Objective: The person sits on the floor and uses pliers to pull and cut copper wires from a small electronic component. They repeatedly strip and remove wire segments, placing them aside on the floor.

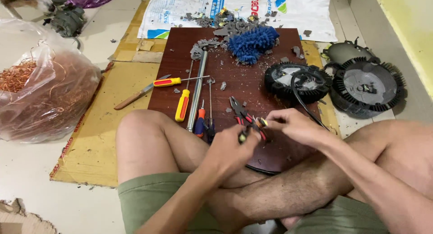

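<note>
I sit cross-legged in front of a dark brown board point(252, 85). My left hand point(232, 146) and my right hand point(291, 124) meet over its near edge. Between their fingertips they pinch a small part with coloured wires point(258, 124). A black cable point(301, 98) runs from under my right hand to a black round finned housing point(297, 82) on the board. Red-handled pliers point(239, 113) lie just beyond my left hand.
Yellow-and-red screwdrivers point(182, 104), a metal rod point(198, 87), a knife point(135, 97) and a blue fluffy mop head point(252, 43) lie on the board and cardboard. A second finned disc point(367, 85) sits right. A clear bag of copper wire point(43, 87) stands left.
</note>
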